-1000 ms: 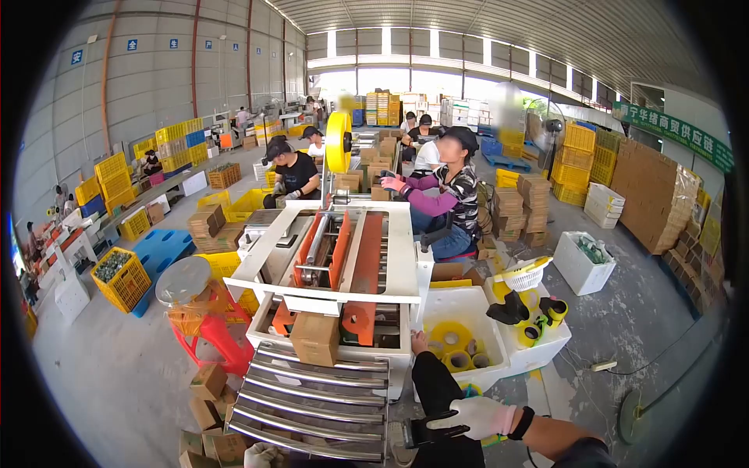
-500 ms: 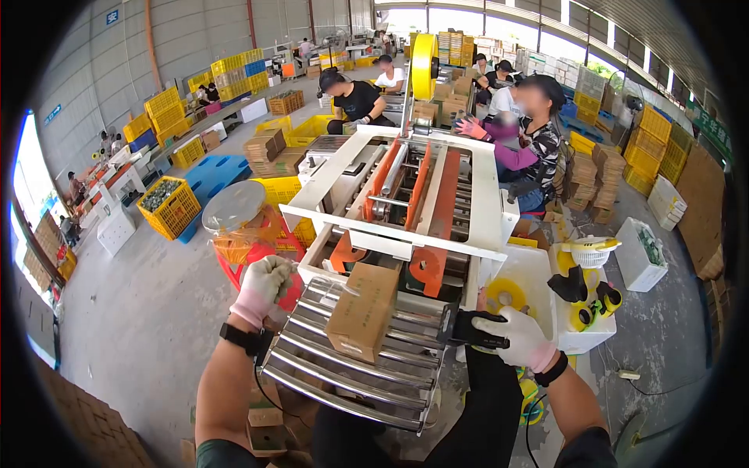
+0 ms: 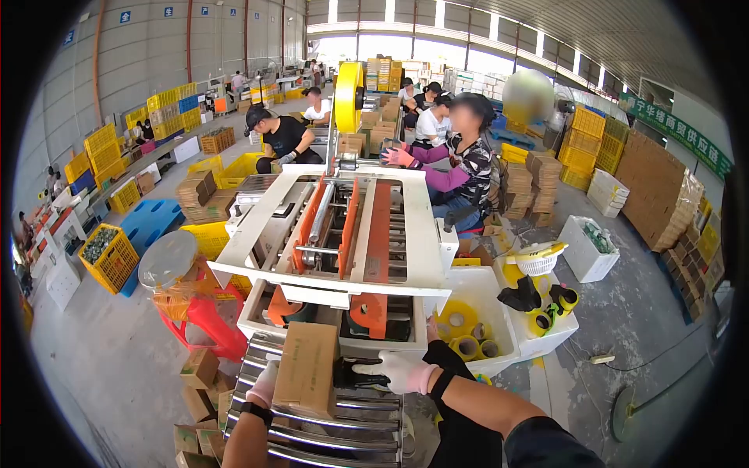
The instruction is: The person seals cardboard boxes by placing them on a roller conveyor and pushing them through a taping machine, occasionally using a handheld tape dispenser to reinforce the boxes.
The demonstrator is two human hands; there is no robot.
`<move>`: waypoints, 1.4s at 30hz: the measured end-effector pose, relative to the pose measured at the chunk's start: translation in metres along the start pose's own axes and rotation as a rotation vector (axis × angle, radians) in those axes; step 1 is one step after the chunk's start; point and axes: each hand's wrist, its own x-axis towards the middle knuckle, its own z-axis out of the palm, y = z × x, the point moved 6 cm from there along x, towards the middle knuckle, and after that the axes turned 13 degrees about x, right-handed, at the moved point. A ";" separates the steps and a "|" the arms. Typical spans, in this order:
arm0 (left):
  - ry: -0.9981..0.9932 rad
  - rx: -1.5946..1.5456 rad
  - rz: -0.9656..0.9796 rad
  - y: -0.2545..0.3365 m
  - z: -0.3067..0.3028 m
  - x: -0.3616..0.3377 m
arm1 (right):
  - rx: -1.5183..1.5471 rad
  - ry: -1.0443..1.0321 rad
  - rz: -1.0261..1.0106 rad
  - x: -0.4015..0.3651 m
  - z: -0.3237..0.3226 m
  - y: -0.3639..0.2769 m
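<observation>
A closed brown cardboard box [image 3: 307,366] stands on the metal roller rack [image 3: 374,404], at the mouth of the white and orange machine [image 3: 378,234]. Against the box's left side is my left hand [image 3: 265,384] in a white glove, its fingers mostly hidden by the box. My right hand [image 3: 402,372], also gloved, is closed around a black handheld tool [image 3: 355,373], whose far end meets the right side of the box. A black band circles each wrist.
Left of the machine a red stool [image 3: 211,327] carries a round lidded tub [image 3: 169,257]. Small boxes [image 3: 200,368] lie lower left. At right is a white bin [image 3: 499,343] with yellow tape rolls. Several people work beyond the machine.
The view has turned right. My left hand has moved from the rack's left edge to the box. My right hand has brought the black tool against the box, which now stands more upright.
</observation>
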 end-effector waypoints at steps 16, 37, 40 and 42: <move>0.086 0.497 -0.244 0.231 -0.064 -0.171 | -0.050 0.063 -0.128 -0.074 0.064 -0.077; 0.416 0.380 -0.342 0.181 -0.105 -0.275 | 0.316 0.017 -0.010 -0.140 0.086 -0.053; 0.590 0.554 -0.680 0.156 -0.156 -0.364 | 0.340 0.000 0.009 -0.154 0.085 -0.067; 0.660 0.958 -0.763 0.138 -0.157 -0.398 | 0.313 0.025 -0.053 -0.150 0.090 -0.075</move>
